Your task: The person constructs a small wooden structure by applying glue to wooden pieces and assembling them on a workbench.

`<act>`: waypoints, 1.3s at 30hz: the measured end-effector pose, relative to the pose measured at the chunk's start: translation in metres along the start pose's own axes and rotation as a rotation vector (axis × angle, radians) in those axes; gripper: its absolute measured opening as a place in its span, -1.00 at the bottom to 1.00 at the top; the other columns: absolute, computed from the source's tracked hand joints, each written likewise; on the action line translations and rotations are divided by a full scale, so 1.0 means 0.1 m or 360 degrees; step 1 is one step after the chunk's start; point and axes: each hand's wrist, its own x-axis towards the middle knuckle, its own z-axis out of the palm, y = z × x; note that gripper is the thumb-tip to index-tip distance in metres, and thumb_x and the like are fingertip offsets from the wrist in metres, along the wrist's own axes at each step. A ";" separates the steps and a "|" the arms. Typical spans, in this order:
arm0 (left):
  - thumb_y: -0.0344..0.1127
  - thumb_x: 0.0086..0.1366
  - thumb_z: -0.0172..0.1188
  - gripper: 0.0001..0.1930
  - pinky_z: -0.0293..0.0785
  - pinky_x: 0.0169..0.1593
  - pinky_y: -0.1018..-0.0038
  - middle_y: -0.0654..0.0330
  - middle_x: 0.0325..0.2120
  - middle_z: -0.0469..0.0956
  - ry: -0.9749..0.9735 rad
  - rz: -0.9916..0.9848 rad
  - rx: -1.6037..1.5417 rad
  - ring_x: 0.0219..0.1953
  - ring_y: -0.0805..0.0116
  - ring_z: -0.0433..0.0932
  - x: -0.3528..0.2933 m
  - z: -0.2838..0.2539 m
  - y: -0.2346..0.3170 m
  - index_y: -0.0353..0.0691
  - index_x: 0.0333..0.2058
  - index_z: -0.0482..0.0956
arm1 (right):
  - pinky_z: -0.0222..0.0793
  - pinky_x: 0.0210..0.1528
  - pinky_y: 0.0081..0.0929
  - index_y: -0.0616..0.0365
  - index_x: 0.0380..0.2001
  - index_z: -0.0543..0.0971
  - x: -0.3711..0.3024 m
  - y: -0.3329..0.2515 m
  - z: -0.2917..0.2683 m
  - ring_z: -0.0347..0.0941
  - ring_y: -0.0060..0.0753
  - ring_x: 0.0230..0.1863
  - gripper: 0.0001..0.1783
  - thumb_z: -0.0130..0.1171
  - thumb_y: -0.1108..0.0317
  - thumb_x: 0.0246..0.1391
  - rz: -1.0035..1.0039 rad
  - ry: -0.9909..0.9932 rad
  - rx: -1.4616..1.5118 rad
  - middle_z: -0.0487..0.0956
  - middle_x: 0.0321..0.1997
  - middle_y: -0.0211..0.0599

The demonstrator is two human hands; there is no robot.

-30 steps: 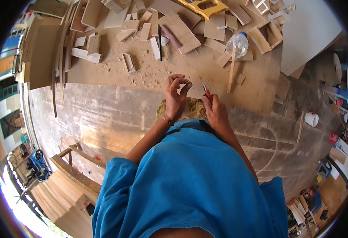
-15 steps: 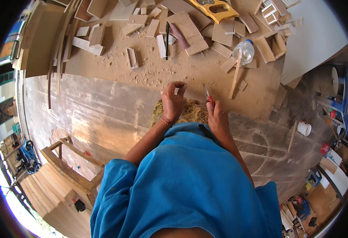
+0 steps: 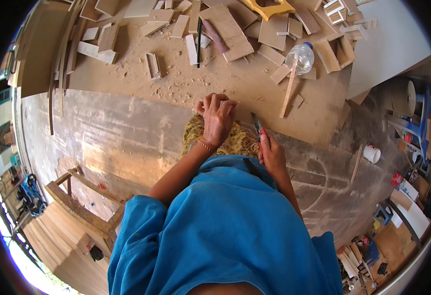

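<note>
In my right hand (image 3: 273, 153) is a utility knife (image 3: 259, 129) with a red handle, its dark blade pointing up and away toward the table. My left hand (image 3: 217, 118) is at the near edge of the wooden tabletop (image 3: 245, 88), back of the hand up and fingers bent inward. What those fingers hold, if anything, is hidden beneath them. Curled wood shavings (image 3: 176, 91) lie scattered just beyond the left hand. A thin wooden stick (image 3: 289, 93) leans on a clear plastic bottle (image 3: 304, 61) with a blue cap, beyond my right hand.
Wood offcuts (image 3: 230, 34), a dark pencil-like rod (image 3: 199, 44) and a yellow saw handle (image 3: 269, 9) lie across the table's far side. A small wooden frame (image 3: 153, 66) sits at left. Boards (image 3: 38, 54) stand far left; a white bucket (image 3: 371, 153) is on the floor at right.
My left hand has turned from a raised pinch to back-up with fingers bent over the table edge. The knife in my right hand has drawn slightly nearer to me. The view has shifted slightly.
</note>
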 end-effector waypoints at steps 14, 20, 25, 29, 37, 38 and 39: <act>-0.37 -0.12 0.21 -0.76 0.01 -0.10 0.16 0.36 -0.38 0.45 -0.0087 0.0201 0.0114 -0.10 0.24 0.33 -0.03 0.15 -0.09 0.01 -0.37 0.57 | 0.34 -0.44 -0.14 0.30 -0.34 0.24 0.16 -0.22 0.25 0.42 0.17 -0.43 -0.77 -0.07 0.32 0.18 -0.0509 0.0276 -0.0934 0.44 -0.51 0.15; -0.37 -0.10 0.17 -0.76 0.03 -0.12 0.19 0.40 -0.41 0.46 -0.0092 0.0243 0.0130 -0.12 0.26 0.35 -0.01 0.13 -0.08 0.01 -0.36 0.58 | 0.33 -0.40 -0.09 0.30 -0.35 0.24 0.17 -0.23 0.24 0.42 0.18 -0.41 -0.78 -0.08 0.33 0.17 -0.0491 0.0214 -0.0936 0.44 -0.49 0.17; -0.36 -0.10 0.15 -0.75 0.05 -0.13 0.18 0.39 -0.40 0.46 -0.0116 0.0280 0.0137 -0.13 0.26 0.35 -0.01 0.13 -0.10 -0.01 -0.34 0.58 | 0.32 -0.39 -0.09 0.31 -0.36 0.23 0.17 -0.24 0.23 0.42 0.19 -0.39 -0.80 -0.09 0.36 0.17 -0.0460 0.0149 -0.0965 0.44 -0.47 0.17; -0.36 -0.09 0.13 -0.71 0.07 -0.13 0.17 0.37 -0.36 0.45 -0.0204 0.0326 0.0206 -0.13 0.25 0.34 -0.01 0.11 -0.08 -0.03 -0.28 0.55 | 0.32 -0.38 -0.09 0.30 -0.37 0.23 0.16 -0.21 0.23 0.42 0.18 -0.39 -0.80 -0.08 0.37 0.16 -0.0498 0.0165 -0.0968 0.43 -0.46 0.16; -0.36 -0.08 0.12 -0.68 0.08 -0.12 0.17 0.35 -0.34 0.45 -0.0236 0.0330 0.0222 -0.12 0.24 0.34 0.00 0.10 -0.06 -0.04 -0.25 0.53 | 0.35 -0.39 -0.15 0.30 -0.35 0.24 0.17 -0.20 0.22 0.44 0.13 -0.40 -0.78 -0.05 0.34 0.15 -0.0549 0.0182 -0.0981 0.44 -0.46 0.14; -0.36 -0.08 0.12 -0.69 0.08 -0.12 0.18 0.35 -0.34 0.45 -0.0226 0.0333 0.0215 -0.13 0.24 0.34 0.00 0.10 -0.07 -0.04 -0.26 0.53 | 0.35 -0.39 -0.15 0.30 -0.35 0.24 0.17 -0.23 0.22 0.44 0.13 -0.40 -0.78 -0.05 0.34 0.15 -0.0549 0.0180 -0.0981 0.44 -0.46 0.14; -0.37 -0.08 0.12 -0.69 0.09 -0.12 0.18 0.35 -0.35 0.45 -0.0218 0.0336 0.0204 -0.13 0.24 0.35 0.00 0.11 -0.08 -0.05 -0.26 0.53 | 0.36 -0.40 -0.15 0.30 -0.36 0.24 0.16 -0.26 0.22 0.44 0.12 -0.41 -0.77 -0.05 0.32 0.15 -0.0513 0.0154 -0.1028 0.44 -0.48 0.14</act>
